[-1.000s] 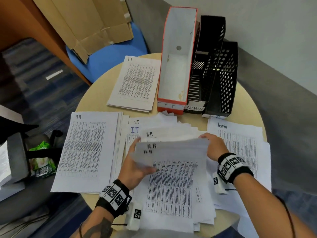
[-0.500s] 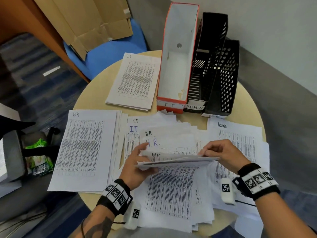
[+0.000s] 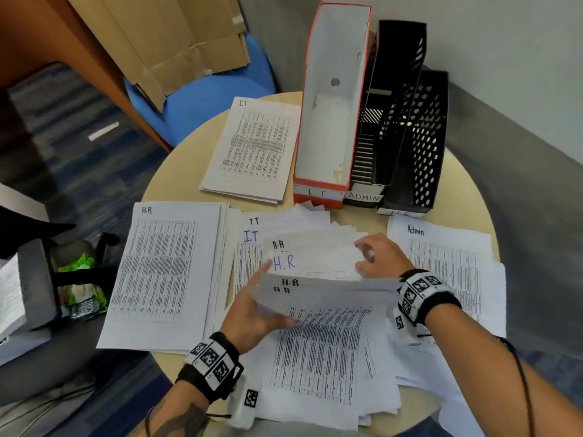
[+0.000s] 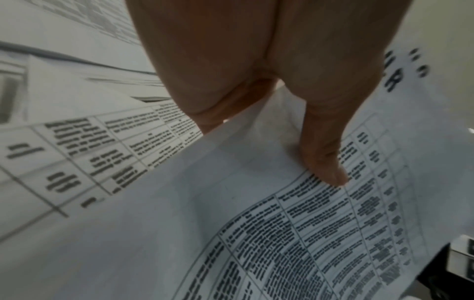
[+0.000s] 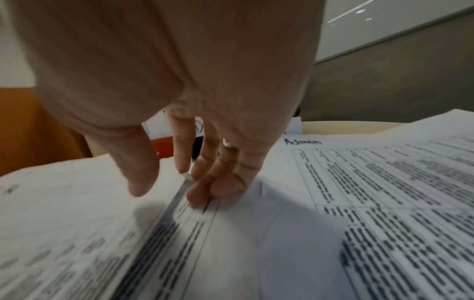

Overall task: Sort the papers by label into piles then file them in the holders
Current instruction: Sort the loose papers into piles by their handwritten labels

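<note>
Evidently the sorting is only partly done: near the middle of the head view the left hand (image 3: 252, 313) holds a few H.R sheets (image 3: 318, 294) lifted off the loose heap (image 3: 318, 351), its grip clamped on their left edge with the thumb on top, probably to keep like labels together. The right hand (image 3: 377, 257) picks at the next H.R sheet's right edge, fingers curled but not plainly closed on it. Sorted piles lie by label: H.R pile (image 3: 164, 266) at left, I.T pile (image 3: 255, 149) above, Admin pile (image 3: 441, 260) at right. Three labelled holders (image 3: 334, 99) stand empty at the top of the tabletop (image 3: 176, 181), awaiting filing.
</note>
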`<state>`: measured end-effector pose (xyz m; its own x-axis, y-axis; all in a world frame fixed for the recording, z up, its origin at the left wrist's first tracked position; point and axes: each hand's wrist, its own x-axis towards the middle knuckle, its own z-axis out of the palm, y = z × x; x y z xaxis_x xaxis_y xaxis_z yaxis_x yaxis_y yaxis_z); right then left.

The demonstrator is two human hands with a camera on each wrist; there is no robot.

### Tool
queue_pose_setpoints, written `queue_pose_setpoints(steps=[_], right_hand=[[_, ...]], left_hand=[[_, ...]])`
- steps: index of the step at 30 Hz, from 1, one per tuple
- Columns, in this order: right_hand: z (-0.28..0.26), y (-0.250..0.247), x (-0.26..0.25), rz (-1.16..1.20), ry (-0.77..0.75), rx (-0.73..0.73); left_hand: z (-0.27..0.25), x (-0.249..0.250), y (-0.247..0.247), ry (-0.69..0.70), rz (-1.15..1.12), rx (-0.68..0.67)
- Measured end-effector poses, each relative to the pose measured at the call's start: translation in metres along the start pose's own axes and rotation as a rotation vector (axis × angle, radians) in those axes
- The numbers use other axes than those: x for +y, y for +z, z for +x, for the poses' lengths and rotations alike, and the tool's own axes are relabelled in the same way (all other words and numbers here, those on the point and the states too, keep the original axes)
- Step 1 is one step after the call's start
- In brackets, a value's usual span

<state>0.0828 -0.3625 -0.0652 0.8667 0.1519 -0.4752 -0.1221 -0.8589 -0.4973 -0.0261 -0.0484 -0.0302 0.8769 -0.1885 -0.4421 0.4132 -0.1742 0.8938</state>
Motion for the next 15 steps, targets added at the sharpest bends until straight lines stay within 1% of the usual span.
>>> queue_pose_setpoints(steps=[3,5,8,11,12,13,15], right_hand=[[-0.005,0.002,-0.005,0.089,0.025,0.138],[-0.010,0.001,-0.007,0.122,0.038,0.163],[-0.011,0.002,-0.005,0.132,0.009,0.125],[-0.008,0.005,-0.002,0.097,0.042,0.045],[-0.006,0.006,-0.002,0.075,0.053,0.041],[-0.007,0.006,-0.003,0.068,0.066,0.056],[-0.010,0.005,-0.008,0.090,0.090,0.157]], left_hand=[[-0.002,0.001,-0.002,0.025,0.176,-0.056],[-0.001,-0.004,-0.001,0.039,0.231,-0.083],[0.000,-0.010,0.003,0.025,0.166,-0.100],[-0.001,-0.010,0.004,0.034,0.121,-0.136],[-0.001,-0.010,0.003,0.036,0.113,-0.153],[-0.002,-0.010,0.002,0.032,0.104,-0.167],[-0.001,-0.013,0.000,0.031,0.101,-0.166]])
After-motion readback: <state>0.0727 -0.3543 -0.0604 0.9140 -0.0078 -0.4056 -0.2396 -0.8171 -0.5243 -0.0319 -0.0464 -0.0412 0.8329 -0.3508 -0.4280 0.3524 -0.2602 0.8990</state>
